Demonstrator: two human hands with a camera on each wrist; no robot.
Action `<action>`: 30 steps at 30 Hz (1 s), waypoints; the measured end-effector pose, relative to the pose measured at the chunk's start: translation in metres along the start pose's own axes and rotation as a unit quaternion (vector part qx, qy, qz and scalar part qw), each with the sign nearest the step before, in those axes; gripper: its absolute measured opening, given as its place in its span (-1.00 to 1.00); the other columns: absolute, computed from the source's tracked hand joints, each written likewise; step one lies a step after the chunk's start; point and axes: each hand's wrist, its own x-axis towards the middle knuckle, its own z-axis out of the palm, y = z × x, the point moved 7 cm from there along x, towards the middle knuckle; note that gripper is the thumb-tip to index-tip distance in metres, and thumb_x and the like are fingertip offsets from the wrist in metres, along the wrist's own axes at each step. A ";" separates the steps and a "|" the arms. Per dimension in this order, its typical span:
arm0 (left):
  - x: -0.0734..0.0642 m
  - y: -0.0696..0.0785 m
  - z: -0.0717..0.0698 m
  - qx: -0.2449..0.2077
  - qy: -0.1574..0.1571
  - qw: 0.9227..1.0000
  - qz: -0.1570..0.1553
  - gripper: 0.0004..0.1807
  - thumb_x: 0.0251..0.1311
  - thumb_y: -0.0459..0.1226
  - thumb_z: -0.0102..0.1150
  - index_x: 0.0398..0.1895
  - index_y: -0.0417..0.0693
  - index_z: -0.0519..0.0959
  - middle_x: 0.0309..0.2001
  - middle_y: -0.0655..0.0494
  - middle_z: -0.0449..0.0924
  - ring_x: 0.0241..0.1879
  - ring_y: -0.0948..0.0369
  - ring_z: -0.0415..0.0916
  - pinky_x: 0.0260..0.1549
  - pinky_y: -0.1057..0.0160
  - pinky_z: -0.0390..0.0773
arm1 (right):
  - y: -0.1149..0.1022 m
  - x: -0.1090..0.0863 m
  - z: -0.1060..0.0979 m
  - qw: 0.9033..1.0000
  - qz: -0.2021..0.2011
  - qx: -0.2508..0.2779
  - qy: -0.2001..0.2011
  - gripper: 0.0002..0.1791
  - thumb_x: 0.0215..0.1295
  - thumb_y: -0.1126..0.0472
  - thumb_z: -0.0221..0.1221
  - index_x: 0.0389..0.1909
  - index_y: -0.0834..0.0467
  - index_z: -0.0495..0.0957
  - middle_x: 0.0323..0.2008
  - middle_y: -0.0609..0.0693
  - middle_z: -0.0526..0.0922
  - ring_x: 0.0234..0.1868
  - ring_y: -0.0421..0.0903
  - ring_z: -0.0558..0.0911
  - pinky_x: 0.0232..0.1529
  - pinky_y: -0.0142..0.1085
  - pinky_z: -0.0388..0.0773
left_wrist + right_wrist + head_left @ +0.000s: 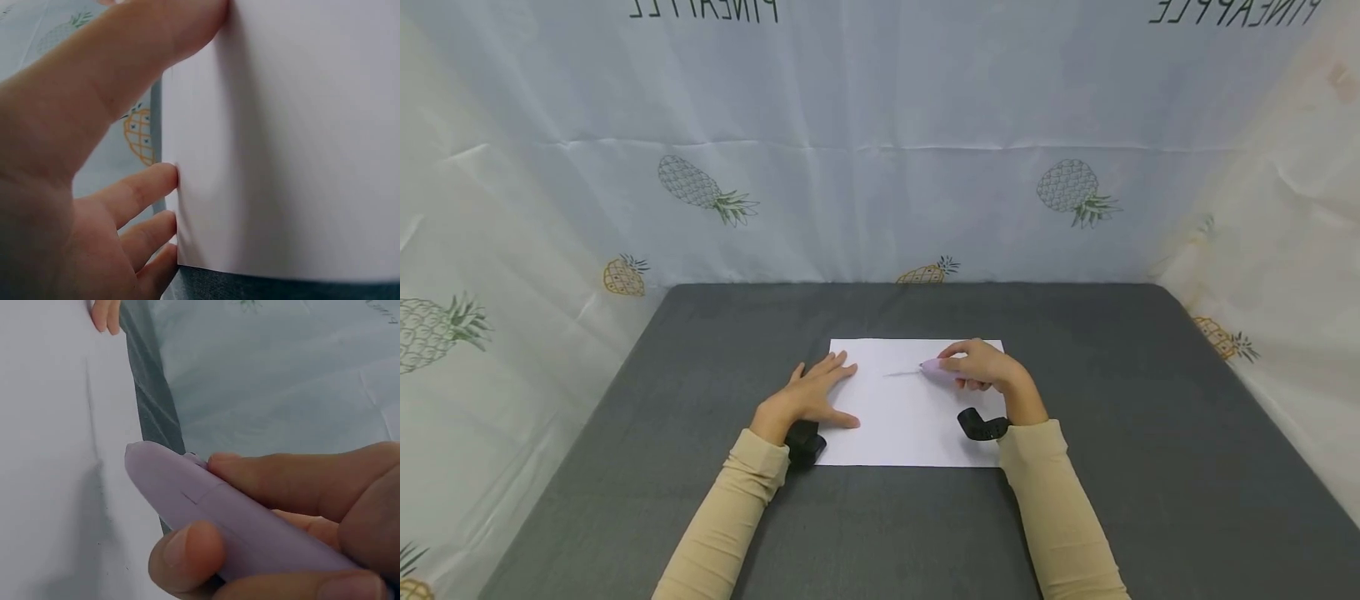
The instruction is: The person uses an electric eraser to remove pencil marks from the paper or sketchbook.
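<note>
A sheet of white paper [887, 425] lies on the grey table. My right hand [988, 367] pinches a lavender utility knife [187, 487] with a small slider, its nose low over the upper middle of the sheet; no blade shows. A thin, nearly straight line [901, 373] runs left from the nose across the paper. My left hand [812, 392] rests with fingers spread at the paper's left edge, thumb on the sheet. In the left wrist view, several fingertips [165, 178] of that hand touch the paper's edge.
The dark grey table [760, 325] extends around the paper on all sides. Behind it hangs a pale curtain [880, 208] printed with pineapples. Black wrist cameras [981, 425] sit at both wrists, and beige sleeves [722, 517] cover the forearms.
</note>
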 end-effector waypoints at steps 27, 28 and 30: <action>0.001 -0.001 0.000 -0.002 0.002 1.000 0.001 0.04 -0.03 0.11 0.39 0.50 0.01 0.12 0.58 -0.03 -0.16 0.59 -0.01 -0.26 0.42 -0.39 -0.33 | 0.019 0.018 0.005 0.995 -0.028 -0.045 -0.089 -0.73 0.43 0.11 -0.06 -0.13 0.24 0.45 -0.69 -0.11 0.42 -0.77 -0.26 0.25 -0.69 -0.44 0.21; 0.001 -0.001 0.000 -0.002 0.001 1.000 0.001 0.04 -0.03 0.11 0.39 0.50 0.01 0.12 0.58 -0.03 -0.16 0.59 -0.01 -0.26 0.42 -0.39 -0.33 | 0.018 0.018 0.005 0.995 -0.020 -0.044 -0.088 -0.73 0.43 0.11 -0.05 -0.16 0.24 0.47 -0.71 -0.12 0.40 -0.77 -0.26 0.25 -0.70 -0.44 0.20; 0.001 -0.002 0.000 -0.001 0.000 1.000 0.000 0.04 -0.03 0.11 0.38 0.50 0.01 0.12 0.58 -0.02 -0.16 0.59 -0.01 -0.26 0.42 -0.39 -0.34 | 0.016 0.017 0.005 0.995 -0.011 -0.040 -0.086 -0.73 0.42 0.11 -0.05 -0.15 0.25 0.48 -0.73 -0.12 0.38 -0.78 -0.27 0.24 -0.70 -0.45 0.20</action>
